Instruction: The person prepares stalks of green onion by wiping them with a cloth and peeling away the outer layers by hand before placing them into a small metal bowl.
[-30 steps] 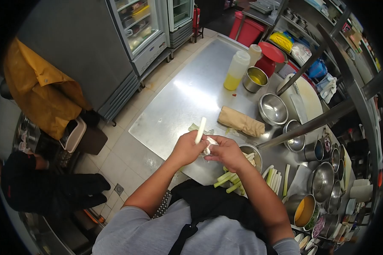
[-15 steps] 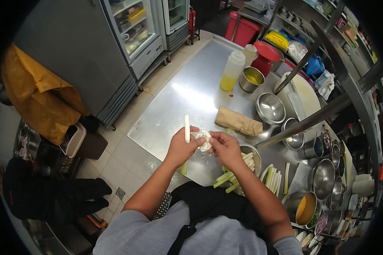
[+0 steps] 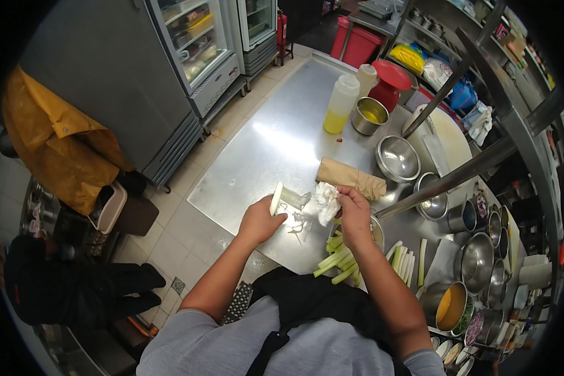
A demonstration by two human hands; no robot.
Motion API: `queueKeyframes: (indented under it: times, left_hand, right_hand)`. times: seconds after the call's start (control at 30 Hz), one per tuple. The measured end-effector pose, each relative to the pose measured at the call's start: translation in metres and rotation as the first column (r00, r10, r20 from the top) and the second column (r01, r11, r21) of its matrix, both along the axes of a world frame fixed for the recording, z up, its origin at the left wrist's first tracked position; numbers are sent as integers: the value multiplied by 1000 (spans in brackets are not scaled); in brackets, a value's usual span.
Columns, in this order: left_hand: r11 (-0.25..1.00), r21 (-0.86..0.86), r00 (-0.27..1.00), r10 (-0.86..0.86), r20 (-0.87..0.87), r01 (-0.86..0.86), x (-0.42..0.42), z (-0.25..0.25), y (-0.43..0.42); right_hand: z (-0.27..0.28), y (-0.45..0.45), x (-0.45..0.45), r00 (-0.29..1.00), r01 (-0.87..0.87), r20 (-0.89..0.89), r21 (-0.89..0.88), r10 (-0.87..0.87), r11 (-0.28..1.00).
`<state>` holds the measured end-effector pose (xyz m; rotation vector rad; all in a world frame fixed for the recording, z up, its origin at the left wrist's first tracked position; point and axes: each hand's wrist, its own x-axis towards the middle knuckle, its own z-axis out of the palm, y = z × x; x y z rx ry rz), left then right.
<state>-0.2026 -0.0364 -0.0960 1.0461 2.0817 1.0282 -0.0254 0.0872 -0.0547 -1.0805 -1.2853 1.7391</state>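
Observation:
My left hand (image 3: 262, 218) is closed around a pale stalk that looks like a leek (image 3: 276, 199), held upright above the steel table. In my right hand (image 3: 355, 214) is a crumpled white paper towel (image 3: 324, 203), pinched in the fingers and apart from the stalk. Thin, wet-looking peelings (image 3: 294, 224) lie on the table between my hands. Below my right hand stands a metal bowl (image 3: 378, 233) with several cut green-and-white stalks (image 3: 339, 260) in and over it, partly hidden by my forearm. More pale stalks (image 3: 405, 266) lie to its right.
A brown paper package (image 3: 352, 178) lies beyond my hands on the steel table (image 3: 244, 150). Behind it are a squeeze bottle (image 3: 341, 103), a pot of yellow liquid (image 3: 370, 116) and steel bowls (image 3: 398, 158). A metal post (image 3: 448, 178) slants across the right. Another person (image 3: 75, 279) stands at left.
My hands have moved apart. The right hand has drawn the paper towel away to the right, where it now hangs looser. The stalk sits lower in my left hand.

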Motion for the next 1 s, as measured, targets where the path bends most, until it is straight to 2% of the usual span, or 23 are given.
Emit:
queueKeyframes:
  times: [0.07,0.13,0.17,0.23,0.27,0.3,0.33,0.37,0.4,0.43,0.47,0.5,0.53,0.6,0.67,0.73,0.77,0.8,0.83,0.9,0.97,1.0]
  left_hand:
    - [999,-28,952,28,-306,-38,0,-4,-1]
    - [998,-69,998,-17,-65,13,-3,1,5]
    - [997,-71,998,-24,-63,20,-5,0,6]
    - [997,-71,998,35,42,-32,-9,-5,10]
    - [990,109,995,92,28,-95,-6,-6,9]
    - [982,101,979,147,140,-161,-4,-2,13]
    - [971,56,879,183,441,-230,4,25,15]
    - [941,162,759,130,638,-298,6,23,17]
    - [922,181,636,84,768,-341,12,30,23]
    - [902,193,539,50,841,-386,25,42,27]
    - [900,249,463,-61,884,-358,37,44,30]
    - [887,305,385,-163,908,-346,45,47,33]
    - [893,304,376,-170,911,-333,54,54,36]
    - [923,338,276,-282,919,-183,76,73,39]
    - [924,361,341,-302,890,-126,99,85,39]
    - [925,373,404,-314,859,-75,98,81,39]
    - [900,419,653,-391,648,123,95,70,44]
    - [863,389,807,-464,364,321,93,62,47]
    - [870,380,814,-454,363,315,93,59,49]
    - [811,311,561,-572,598,496,107,58,52]
    - [660,361,430,-724,539,659,131,68,49]
    - [632,334,418,-740,527,699,142,72,45]
  right_hand:
    - [-12,1,0,998,16,-57,22,-15,1000]
    - [-13,-1,-3,998,-26,-52,-68,23,997]
    - [-13,-4,-2,999,-20,-50,-71,16,997]
    - [11,-17,-7,988,-122,-118,-200,100,972]
    - [-8,-16,-9,987,-143,-74,-30,141,989]
    - [-27,-16,-8,988,-153,-5,137,155,979]
    - [-17,-22,-6,966,-244,144,236,214,941]
    - [-16,-27,-5,950,-297,178,253,258,921]
    - [-15,-32,-5,928,-345,240,263,286,901]
    - [-5,-41,-4,911,-353,363,434,197,829]
    - [20,-46,2,881,-422,413,465,231,778]
    - [30,-46,14,880,-408,428,461,205,788]
    - [36,-48,20,869,-415,459,466,187,782]
    - [51,-48,34,872,-383,476,520,113,764]
    - [55,-48,71,867,-313,497,526,12,791]
    - [42,-51,118,884,-173,460,478,-78,861]
    - [37,-51,143,936,-75,347,343,-52,936]
    - [34,-49,160,972,1,230,185,-44,983]
    - [40,-49,166,974,-8,225,177,-33,984]
    - [53,-55,174,987,73,149,-123,-54,990]
    - [43,-57,166,989,56,143,-86,-44,995]
    - [47,-60,158,996,66,60,-101,-60,993]
